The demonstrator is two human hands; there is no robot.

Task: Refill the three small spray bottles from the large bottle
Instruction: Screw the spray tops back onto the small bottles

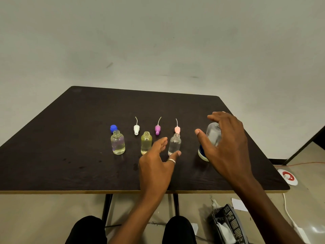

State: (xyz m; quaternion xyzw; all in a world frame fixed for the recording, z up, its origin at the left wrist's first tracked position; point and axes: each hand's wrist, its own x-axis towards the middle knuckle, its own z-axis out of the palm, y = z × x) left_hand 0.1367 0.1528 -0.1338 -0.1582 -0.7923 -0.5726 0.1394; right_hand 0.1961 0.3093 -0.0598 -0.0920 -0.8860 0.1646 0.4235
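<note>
The large bottle [213, 132] stands upright at the right of the tabletop [70, 138], clear with a blue band low on its side. The right hand [226, 143] is spread in front of it and covers part of it. Its grip is wide, with the thumb out to the left of the bottle's shoulder and the fingers arched above its top. Whether the palm touches the bottle cannot be told.

The left hand [156, 162], a ring [172, 161] on its thumb, hovers in the centre of the frame with a wide, relaxed grip and holds nothing. Its fingertips lie between the middle small bottle [146, 143] and the right small bottle [174, 144], and the thumb tip is just beside the base of the right one.

The left small bottle [117, 142] stands well apart from both hands. All three small bottles are upright and uncapped, with clear or yellowish liquid inside.

Above them in the frame lie a white spray head [136, 129], a purple spray head [157, 129] and a pink spray head [177, 129], each with its thin tube pointing toward the top of the frame. A blue cap [113, 128] sits just above the left small bottle.
</note>
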